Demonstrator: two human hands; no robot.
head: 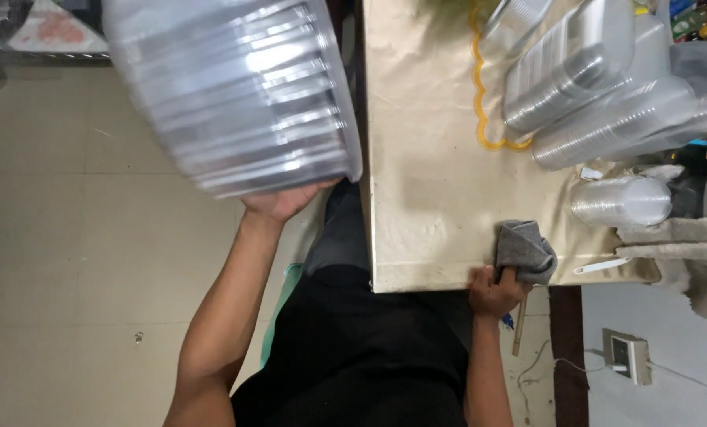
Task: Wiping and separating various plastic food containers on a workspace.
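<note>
**Hands at the desk: one on a stack of clear containers, one on a grey cloth**

Landmark: the desk (432, 158), covered in tan paper. The left hand (282, 202) is closed around the lower edge of a tall stack of clear ribbed containers (235, 91), held off the desk, beside its edge and above the floor (69, 237). The right hand (495, 291) grips a crumpled grey cloth (525, 251) resting on the desk's near corner. Sleeves of clear plastic cups (606, 119) lie on the desk's far side.
</note>
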